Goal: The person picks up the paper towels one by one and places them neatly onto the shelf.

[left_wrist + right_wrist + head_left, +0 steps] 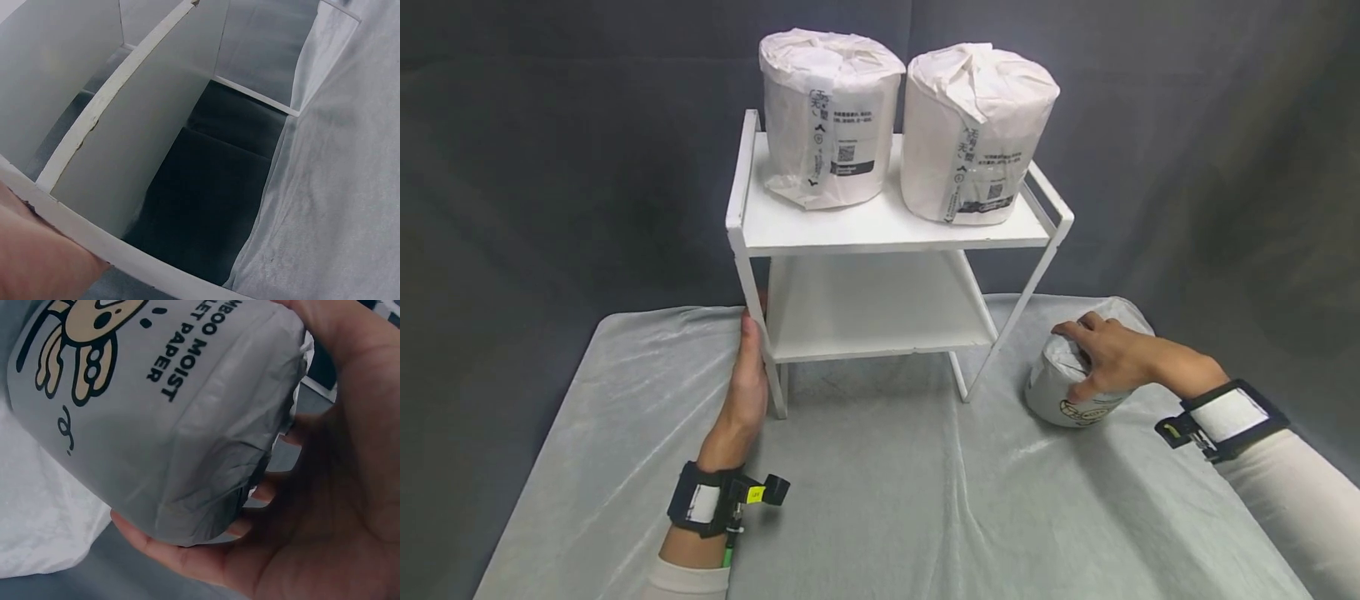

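Observation:
My left hand (748,383) lies against the outer side of the front left leg of a white two-tier shelf rack (880,352), thumb up; part of its fingers is hidden behind the leg. In the left wrist view the hand's edge (37,256) meets the white frame. To the right of the rack, my right hand (1108,354) grips a wrapped toilet paper roll (1052,396) from above, fingers and thumb spread round its top. The right wrist view shows the roll's grey wrapper (144,425) with a cartoon figure and printed letters.
On the rack's top tier stand two larger paper-wrapped rolls, the left one (827,125) and the right one (973,142). A pale grey cloth (880,500) covers the table. Dark curtain (587,167) hangs behind it.

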